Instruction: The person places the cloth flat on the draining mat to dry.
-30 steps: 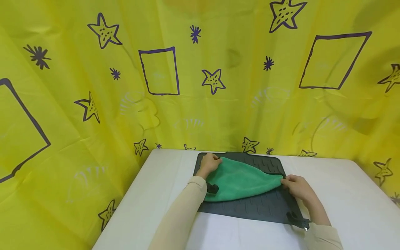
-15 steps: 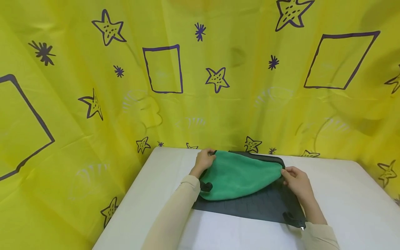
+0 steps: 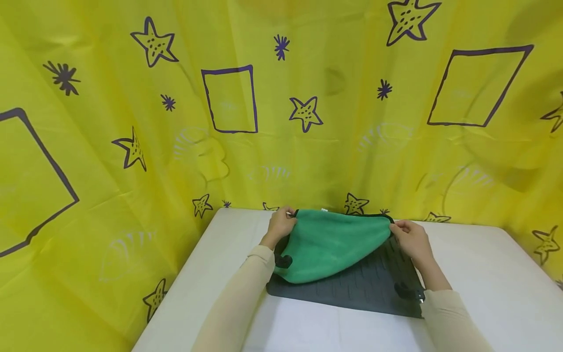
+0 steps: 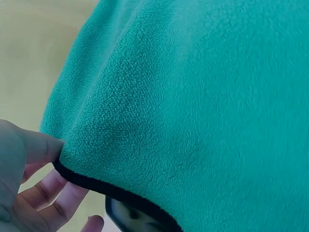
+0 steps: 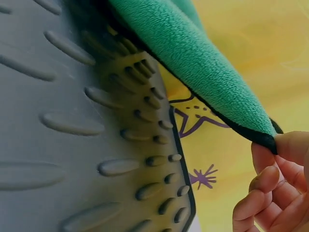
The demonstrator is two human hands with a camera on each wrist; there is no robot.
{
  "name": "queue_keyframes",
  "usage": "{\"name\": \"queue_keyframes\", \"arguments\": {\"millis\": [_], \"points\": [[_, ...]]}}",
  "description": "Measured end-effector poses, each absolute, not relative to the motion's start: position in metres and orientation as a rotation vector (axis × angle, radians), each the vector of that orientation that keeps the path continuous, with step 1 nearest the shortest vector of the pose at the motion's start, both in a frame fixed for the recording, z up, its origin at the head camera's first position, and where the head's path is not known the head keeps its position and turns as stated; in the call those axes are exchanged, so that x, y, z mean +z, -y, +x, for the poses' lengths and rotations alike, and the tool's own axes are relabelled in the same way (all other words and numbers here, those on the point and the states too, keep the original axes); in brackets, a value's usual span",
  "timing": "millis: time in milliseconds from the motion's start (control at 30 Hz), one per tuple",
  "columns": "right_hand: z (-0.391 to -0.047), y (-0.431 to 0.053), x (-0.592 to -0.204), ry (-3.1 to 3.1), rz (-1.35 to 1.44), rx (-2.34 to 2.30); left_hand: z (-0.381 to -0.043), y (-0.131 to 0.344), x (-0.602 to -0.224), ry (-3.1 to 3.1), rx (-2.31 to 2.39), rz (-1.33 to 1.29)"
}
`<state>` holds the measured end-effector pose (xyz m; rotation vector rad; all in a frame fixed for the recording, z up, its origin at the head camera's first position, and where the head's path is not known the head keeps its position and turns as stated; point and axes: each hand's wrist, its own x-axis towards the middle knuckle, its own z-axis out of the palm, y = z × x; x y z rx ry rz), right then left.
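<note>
A green plush towel [image 3: 330, 247] with a black bound edge hangs raised between both hands, its lower edge sagging in a curve. My left hand [image 3: 280, 226] pinches its far left corner; in the left wrist view the thumb presses the black binding [image 4: 91, 182] there. With thumb and fingertips, my right hand [image 3: 413, 240] pinches the far right corner, drawn to a point in the right wrist view [image 5: 263, 137]. Below the towel lies a dark grey rubber mat [image 3: 347, 291] with raised oval ridges, its left and far parts hidden by the cloth.
The mat lies on a white table [image 3: 470, 274], which shows on both sides and in front. A yellow curtain [image 3: 272, 156] with drawn stars and frames rises behind the table's far edge and along the left. Black wrist-worn devices [image 3: 283, 261] sit at both wrists.
Both hands have moved up and slightly left, keeping hold of the towel's corners. The towel has lifted, its far edge now covers the mat's far edge, and more of the near mat shows.
</note>
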<state>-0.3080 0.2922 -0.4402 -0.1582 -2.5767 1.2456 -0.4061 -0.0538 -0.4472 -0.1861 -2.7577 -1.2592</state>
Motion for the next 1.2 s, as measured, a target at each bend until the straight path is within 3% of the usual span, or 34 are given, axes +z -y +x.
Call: {"name": "queue_keyframes", "arguments": {"millis": [267,633,1200], "points": [[-0.331,-0.293,-0.435,2.627,-0.136,1.247,-0.407,0.058,-0.451,2.783,-1.204,-0.173],[-0.353,-0.296,-0.458,2.685,-0.238,1.378,-0.408,0.058,-0.459,2.841,-1.177,-0.198],[-0.321,-0.303,-0.468,2.915,0.082,1.428,-0.352,0.099,-0.456,3.100,-0.803,-0.727]]}}
